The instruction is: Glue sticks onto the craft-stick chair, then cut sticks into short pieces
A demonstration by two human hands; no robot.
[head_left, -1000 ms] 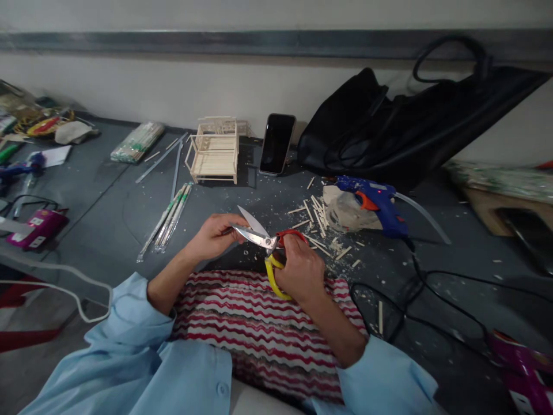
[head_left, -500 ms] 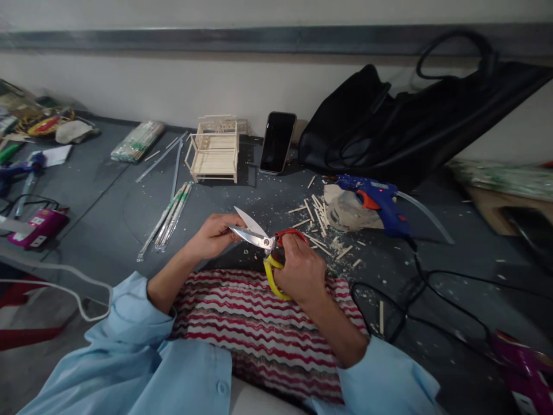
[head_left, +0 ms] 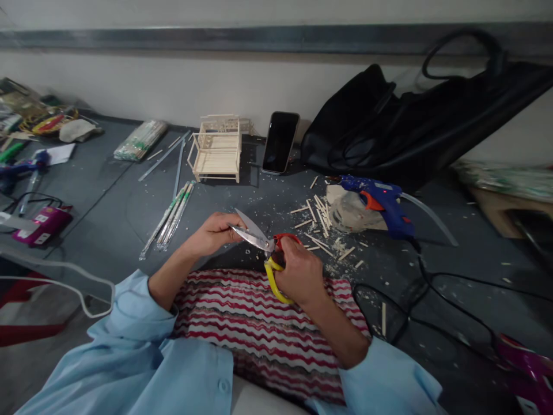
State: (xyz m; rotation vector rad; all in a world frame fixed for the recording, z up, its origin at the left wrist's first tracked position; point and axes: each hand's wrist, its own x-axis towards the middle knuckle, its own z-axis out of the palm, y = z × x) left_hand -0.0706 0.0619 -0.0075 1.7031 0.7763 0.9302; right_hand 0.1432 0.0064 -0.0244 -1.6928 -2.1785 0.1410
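Observation:
My right hand (head_left: pixel 301 271) is closed around the red and yellow handles of a pair of scissors (head_left: pixel 254 236). The metal blades are parted and point toward my left hand (head_left: pixel 215 233). That hand is pinched, fingertips right at the blades; whatever sits between them is too small or hidden to make out. Beyond the hands, short cut wooden sticks (head_left: pixel 322 214) and crumbs lie scattered on the dark table. A small wooden model (head_left: pixel 218 158), built of thin sticks like a bench or bed, stands farther back.
A blue glue gun (head_left: pixel 380 202) lies at the right, its black cable (head_left: pixel 425 276) trailing across the table. A phone (head_left: pixel 280 143) leans upright before a black bag (head_left: pixel 380 132). Wrapped sticks (head_left: pixel 173 219) lie left, with another packet (head_left: pixel 140 140) behind. A striped cushion (head_left: pixel 259 323) covers my lap.
The scissor handles look slightly closer together, with the blades a little less parted. Both hands stay in nearly the same place, and the view has shifted slightly.

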